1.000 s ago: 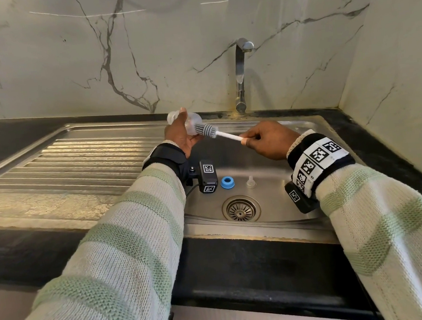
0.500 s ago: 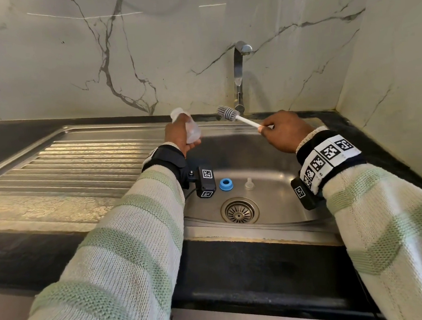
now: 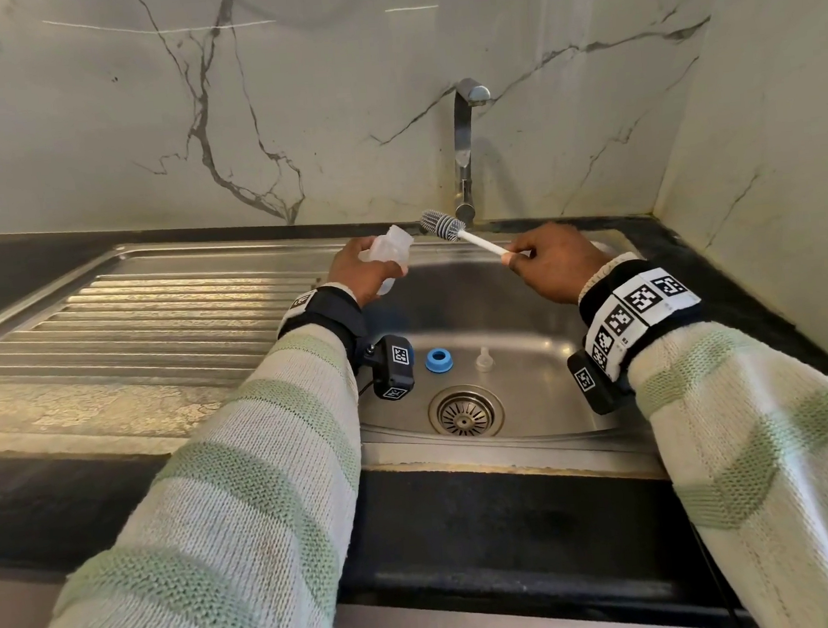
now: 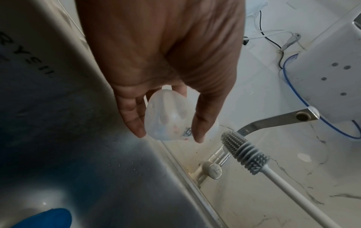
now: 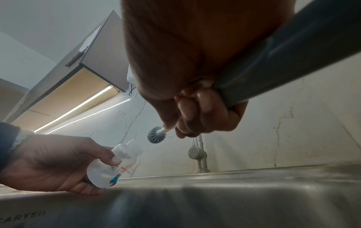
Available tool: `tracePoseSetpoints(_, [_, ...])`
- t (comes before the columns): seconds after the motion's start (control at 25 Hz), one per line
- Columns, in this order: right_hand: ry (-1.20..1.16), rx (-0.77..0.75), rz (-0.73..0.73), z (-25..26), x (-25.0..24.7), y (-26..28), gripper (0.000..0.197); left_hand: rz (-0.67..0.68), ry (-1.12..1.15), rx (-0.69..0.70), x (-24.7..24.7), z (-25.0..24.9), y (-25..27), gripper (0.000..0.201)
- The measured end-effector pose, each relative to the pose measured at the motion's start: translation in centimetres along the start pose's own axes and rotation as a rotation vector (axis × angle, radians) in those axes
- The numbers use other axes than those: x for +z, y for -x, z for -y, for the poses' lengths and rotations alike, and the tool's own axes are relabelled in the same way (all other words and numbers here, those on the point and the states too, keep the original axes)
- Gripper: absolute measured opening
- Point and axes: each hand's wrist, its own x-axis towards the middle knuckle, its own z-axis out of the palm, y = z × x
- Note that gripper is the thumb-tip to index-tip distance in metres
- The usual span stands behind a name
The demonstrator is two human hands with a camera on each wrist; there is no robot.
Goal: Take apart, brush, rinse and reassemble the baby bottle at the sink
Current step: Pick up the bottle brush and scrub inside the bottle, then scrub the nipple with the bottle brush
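My left hand [image 3: 356, 268] holds the clear baby bottle [image 3: 387, 256] over the sink's left rim, its open threaded neck [image 5: 134, 146] tilted up to the right. The bottle [image 4: 168, 117] sits between thumb and fingers. My right hand [image 3: 549, 261] grips the white handle of the bottle brush [image 3: 465, 235], whose grey bristle head [image 3: 439, 225] hangs just outside the bottle's mouth, near the tap. The brush head [image 5: 157, 134] is clear of the neck. On the sink floor lie the blue collar ring [image 3: 438, 360] and the clear nipple [image 3: 484, 359].
The steel sink basin [image 3: 500, 307] has a drain [image 3: 466, 411] near its front. A steel tap [image 3: 466, 151] rises at the back wall, with no water visible. A ribbed drainboard [image 3: 154, 314] lies to the left. Black countertop [image 3: 727, 289] borders the right.
The brush has come out of the bottle and moved up and right toward the tap. The left hand has turned the bottle's mouth more upward.
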Motion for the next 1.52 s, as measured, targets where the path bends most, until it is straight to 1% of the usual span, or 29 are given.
tracePoseSetpoints(0.12, [0.018,0.020,0.023,-0.1,0.0,0.1,0.029,0.021,-0.100,0.005,-0.3,0.4,-0.3,0.062])
tracePoseSetpoints(0.24, [0.001,0.048,0.015,-0.4,-0.3,0.3,0.029,0.090,-0.254,0.000,0.1,0.7,-0.3,0.065])
tracePoseSetpoints(0.36, [-0.002,0.050,0.016,-0.6,-0.4,0.5,0.029,0.136,-0.308,0.013,1.0,0.6,0.2,0.062])
tracePoseSetpoints(0.48, [-0.013,0.059,0.006,-0.9,-0.6,0.4,0.028,0.189,-0.374,0.059,2.0,0.4,0.8,0.062])
tracePoseSetpoints(0.56, [-0.030,0.084,-0.010,-1.5,-1.0,0.3,0.027,0.279,-0.404,0.083,3.2,-0.1,1.4,0.063])
tracePoseSetpoints(0.68, [-0.037,0.097,-0.027,-2.1,-1.4,0.1,0.027,0.483,-0.488,0.139,5.3,-0.6,2.5,0.065])
tracePoseSetpoints(0.76, [-0.041,0.094,-0.029,-2.4,-1.5,0.0,0.027,0.553,-0.561,0.174,6.5,-1.2,3.0,0.068])
tracePoseSetpoints(0.88, [-0.057,0.104,-0.024,-3.0,-1.5,-0.3,0.026,0.617,-0.620,0.199,8.5,-1.7,3.5,0.069])
tracePoseSetpoints(1.12, [-0.052,0.122,-0.005,-3.8,-1.3,-1.0,0.023,0.697,-0.744,0.255,12.3,-1.7,3.2,0.076])
tracePoseSetpoints(1.32, [-0.002,0.165,0.025,-5.0,-0.3,-1.7,0.025,0.743,-0.850,0.336,14.7,-1.5,2.3,0.065])
tracePoseSetpoints(1.52, [0.002,0.221,0.019,-5.9,0.7,-2.3,0.023,0.760,-0.855,0.373,16.6,-0.6,1.4,0.059])
